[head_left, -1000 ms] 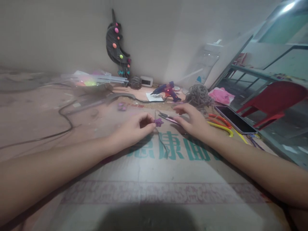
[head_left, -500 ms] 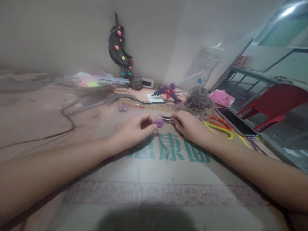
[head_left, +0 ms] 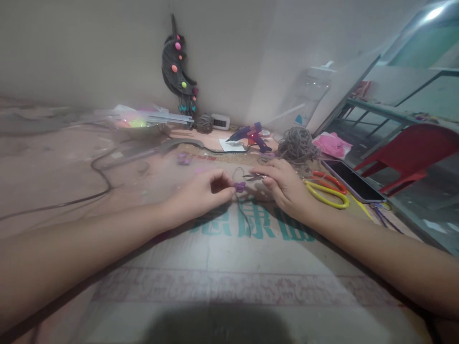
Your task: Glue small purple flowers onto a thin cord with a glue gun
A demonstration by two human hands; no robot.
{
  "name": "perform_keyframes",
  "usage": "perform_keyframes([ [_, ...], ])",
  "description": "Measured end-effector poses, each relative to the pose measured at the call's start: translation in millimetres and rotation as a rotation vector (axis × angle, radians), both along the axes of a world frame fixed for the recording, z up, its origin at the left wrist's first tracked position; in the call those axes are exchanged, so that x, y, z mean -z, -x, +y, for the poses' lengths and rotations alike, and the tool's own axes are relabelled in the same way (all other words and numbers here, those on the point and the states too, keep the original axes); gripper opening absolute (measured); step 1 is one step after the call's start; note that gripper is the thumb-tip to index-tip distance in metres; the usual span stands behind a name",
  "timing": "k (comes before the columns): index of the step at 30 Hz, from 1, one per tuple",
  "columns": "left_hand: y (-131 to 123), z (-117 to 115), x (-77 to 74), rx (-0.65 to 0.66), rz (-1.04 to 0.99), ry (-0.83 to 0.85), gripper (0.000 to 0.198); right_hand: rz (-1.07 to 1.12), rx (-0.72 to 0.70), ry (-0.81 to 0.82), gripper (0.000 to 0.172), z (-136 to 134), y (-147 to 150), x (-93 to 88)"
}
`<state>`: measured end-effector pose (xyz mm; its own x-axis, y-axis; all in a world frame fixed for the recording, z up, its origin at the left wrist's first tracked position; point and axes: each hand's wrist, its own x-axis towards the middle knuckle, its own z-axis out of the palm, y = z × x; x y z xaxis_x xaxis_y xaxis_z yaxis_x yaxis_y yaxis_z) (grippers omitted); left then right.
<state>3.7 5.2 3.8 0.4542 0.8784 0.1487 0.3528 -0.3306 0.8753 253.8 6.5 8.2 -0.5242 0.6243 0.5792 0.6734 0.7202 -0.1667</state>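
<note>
While pinching purple flower (head_left: 239,187) between thumb and fingertips of left hand (head_left: 204,193), gripping small scissors (head_left: 255,177) in partly curled right hand (head_left: 287,188), with blades aimed left near flower; can't tell if touching. Holding flower over green-printed cardboard (head_left: 215,255), with grey cord (head_left: 245,222) trailing toward near side. Just right of right hand, see yellow handle (head_left: 344,203), orange handle (head_left: 335,179), then dark-screened phone (head_left: 353,180). Beyond hands, see glue gun (head_left: 254,137) with red light by white paper (head_left: 231,145), grey yarn heap (head_left: 297,145), pink bag (head_left: 332,144). Farthest back, see crescent ornament (head_left: 170,76) on wall (head_left: 107,48).
</note>
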Motion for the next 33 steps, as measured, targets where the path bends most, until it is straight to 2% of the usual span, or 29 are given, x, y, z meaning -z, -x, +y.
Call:
perform_keyframes([
  [7, 0.4, -0.2, -1.4, 0.038, -0.005, 0.015, 0.016, 0.019, 0.075, 0.031, 0.038, 3.6, -1.3, 2.1],
  [12, 0.4, 0.4, -1.5, 0.058, 0.000, -0.012, 0.016, 0.007, 0.033, 0.025, 0.032, 4.5, -1.8, 2.4],
  [21, 1.5, 2.7, 0.9, 0.107, -0.027, -0.002, 0.017, -0.023, -0.036, 0.006, 0.032, 5.9, -3.5, 3.2],
  [33, 2.2, 3.7, 1.5, 0.118, 0.026, -0.026, 0.016, -0.081, -0.088, 0.072, 0.032, 0.1, -1.1, -3.5],
])
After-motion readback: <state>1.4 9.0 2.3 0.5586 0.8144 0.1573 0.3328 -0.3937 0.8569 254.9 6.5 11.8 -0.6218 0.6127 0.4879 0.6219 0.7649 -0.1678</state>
